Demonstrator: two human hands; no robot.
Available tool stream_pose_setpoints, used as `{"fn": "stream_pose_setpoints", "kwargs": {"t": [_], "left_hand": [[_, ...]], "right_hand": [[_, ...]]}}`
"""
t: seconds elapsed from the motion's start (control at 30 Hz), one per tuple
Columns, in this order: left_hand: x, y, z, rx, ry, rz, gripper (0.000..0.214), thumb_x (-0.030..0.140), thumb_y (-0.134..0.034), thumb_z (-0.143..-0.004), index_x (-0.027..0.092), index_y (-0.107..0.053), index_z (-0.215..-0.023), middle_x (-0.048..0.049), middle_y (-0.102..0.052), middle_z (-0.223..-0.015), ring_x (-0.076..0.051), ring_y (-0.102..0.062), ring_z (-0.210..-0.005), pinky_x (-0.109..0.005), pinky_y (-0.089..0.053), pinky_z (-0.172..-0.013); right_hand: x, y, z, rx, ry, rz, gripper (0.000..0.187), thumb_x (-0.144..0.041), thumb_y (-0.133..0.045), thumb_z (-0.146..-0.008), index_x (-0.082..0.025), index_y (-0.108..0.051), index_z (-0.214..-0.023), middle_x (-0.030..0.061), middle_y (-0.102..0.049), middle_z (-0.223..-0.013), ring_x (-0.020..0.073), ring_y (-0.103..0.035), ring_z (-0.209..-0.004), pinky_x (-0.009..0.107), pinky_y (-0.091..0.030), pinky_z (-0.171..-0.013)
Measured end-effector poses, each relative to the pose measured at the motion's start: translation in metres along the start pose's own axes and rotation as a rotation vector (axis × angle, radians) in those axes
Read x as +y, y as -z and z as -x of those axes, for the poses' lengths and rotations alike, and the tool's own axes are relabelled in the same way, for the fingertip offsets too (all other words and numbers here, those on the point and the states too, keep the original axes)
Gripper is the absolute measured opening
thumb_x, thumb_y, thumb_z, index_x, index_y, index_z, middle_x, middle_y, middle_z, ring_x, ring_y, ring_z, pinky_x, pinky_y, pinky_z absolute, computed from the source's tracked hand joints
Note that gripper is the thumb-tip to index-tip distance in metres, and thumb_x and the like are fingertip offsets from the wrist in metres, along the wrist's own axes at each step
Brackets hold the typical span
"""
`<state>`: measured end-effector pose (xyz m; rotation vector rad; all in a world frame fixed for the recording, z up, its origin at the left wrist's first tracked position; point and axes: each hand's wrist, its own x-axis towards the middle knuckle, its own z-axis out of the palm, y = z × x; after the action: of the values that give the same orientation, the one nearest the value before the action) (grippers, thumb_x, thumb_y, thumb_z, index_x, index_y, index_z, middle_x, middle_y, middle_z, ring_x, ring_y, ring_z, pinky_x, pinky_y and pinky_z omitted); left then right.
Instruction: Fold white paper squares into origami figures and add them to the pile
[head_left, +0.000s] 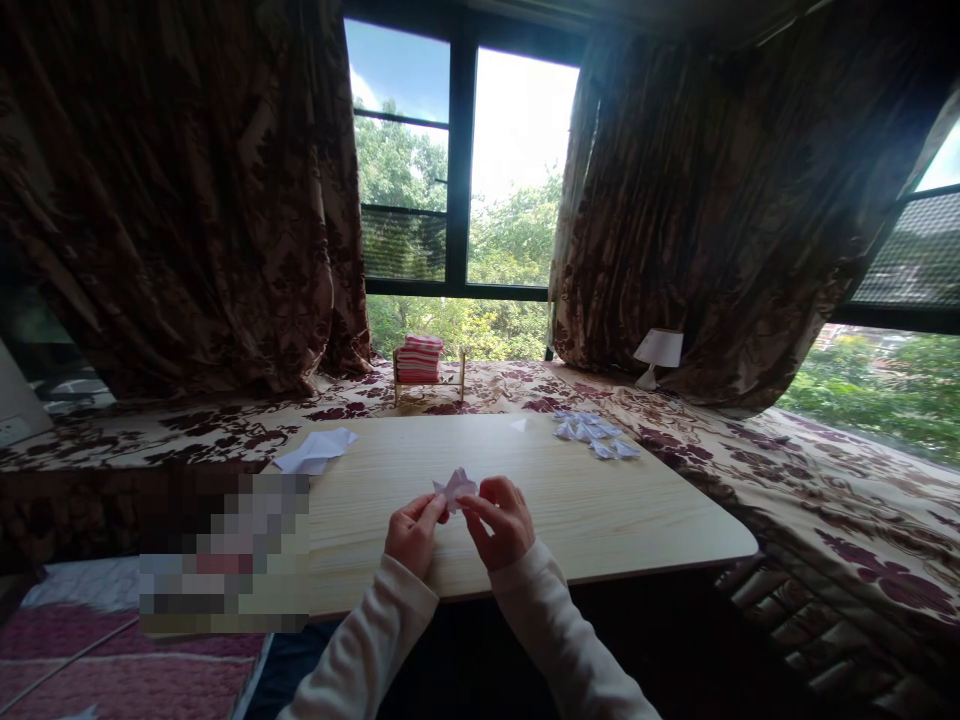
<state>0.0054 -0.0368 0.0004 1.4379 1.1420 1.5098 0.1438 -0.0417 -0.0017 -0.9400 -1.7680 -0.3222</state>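
Above the near middle of the wooden table (615,520), a small folded piece of white paper (457,484) with pointed corners is held up between both hands. My left hand (412,535) pinches its left side between thumb and fingers. On its right side, my right hand (500,520) grips the edge with curled fingers. The fingertips cover the paper's lower part, so its exact folded shape cannot be made out. Several white folded paper pieces (596,433) lie grouped at the table's far right. Loose white paper sheets (316,450) rest at the far left corner.
A small white paper scrap (519,425) lies near the table's back edge. Behind the table, a floral-covered ledge (510,385) carries a small rack with folded red-and-white striped cloth (420,358) and a white lamp (660,350). A pixelated patch (232,560) hides the table's left side.
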Motion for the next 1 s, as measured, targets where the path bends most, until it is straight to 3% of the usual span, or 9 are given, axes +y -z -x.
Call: {"fn": "stream_pose_setpoints", "kwargs": {"t": [0.23, 0.4, 0.73, 1.0], "left_hand": [[0.002, 0.0, 0.001, -0.007, 0.001, -0.024, 0.031, 0.039, -0.051, -0.073, 0.017, -0.05, -0.051, 0.0019, -0.051, -0.054, -0.014, -0.047, -0.061, -0.024, -0.035, -0.064], [0.006, -0.001, 0.003, -0.039, -0.005, -0.052, 0.029, 0.037, -0.051, -0.072, 0.016, -0.053, -0.052, 0.0015, -0.05, -0.054, -0.014, -0.047, -0.06, -0.023, -0.035, -0.061], [0.013, -0.002, 0.005, -0.09, -0.006, -0.063, 0.028, 0.035, -0.054, -0.07, 0.015, -0.056, -0.05, 0.002, -0.051, -0.05, -0.013, -0.047, -0.058, -0.023, -0.035, -0.057], [0.018, -0.004, 0.007, -0.201, -0.109, -0.113, 0.029, 0.033, -0.051, -0.074, 0.016, -0.054, -0.05, 0.0015, -0.047, -0.056, -0.013, -0.046, -0.061, -0.022, -0.036, -0.061]], "right_hand": [[-0.002, -0.001, 0.002, -0.127, -0.084, -0.145, 0.019, -0.019, -0.046, -0.082, -0.021, -0.063, -0.09, 0.0003, -0.059, -0.066, 0.009, -0.05, -0.054, 0.02, -0.037, -0.055], [-0.003, -0.002, 0.002, -0.096, -0.179, -0.258, 0.018, -0.022, -0.043, -0.083, -0.018, -0.061, -0.082, 0.0012, -0.06, -0.068, 0.0094, -0.052, -0.056, 0.019, -0.039, -0.051], [-0.007, 0.003, -0.002, -0.09, -0.326, -0.176, 0.016, -0.026, -0.046, -0.08, -0.019, -0.058, -0.074, -0.0013, -0.058, -0.057, 0.0091, -0.05, -0.049, 0.018, -0.039, -0.049], [-0.002, -0.002, 0.001, -0.06, -0.374, -0.068, 0.019, -0.03, -0.044, -0.081, -0.019, -0.058, -0.074, -0.0015, -0.058, -0.057, 0.0101, -0.048, -0.047, 0.02, -0.037, -0.049]]}}
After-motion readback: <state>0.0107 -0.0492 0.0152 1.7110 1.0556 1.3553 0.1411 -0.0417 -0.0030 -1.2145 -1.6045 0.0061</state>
